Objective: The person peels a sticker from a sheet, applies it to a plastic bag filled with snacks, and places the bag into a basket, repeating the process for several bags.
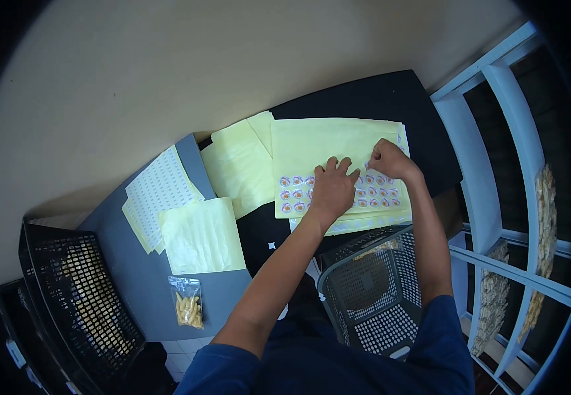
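A pale yellow sheet of stickers (338, 141) lies on the black table, with rows of small round stickers with pink edges and orange middles along its lower half. My left hand (333, 191) rests on the sheet with its fingers spread, covering some of the stickers. Just to the right, my right hand (391, 159) is closed in a pinch above the top row. A small sticker (368, 166) shows at its fingertips, partly hidden by them. Beneath the top sheet, the edges of more sheets (371, 222) stick out.
Yellow backing papers (239, 161) and a printed label sheet (160, 187) lie to the left. A zip bag of yellowish sticks (187, 304) sits on the grey table (127, 263). A dark basket (338, 296) stands below my arms, a black crate (48, 263) far left, and a white rack (476, 158) right.
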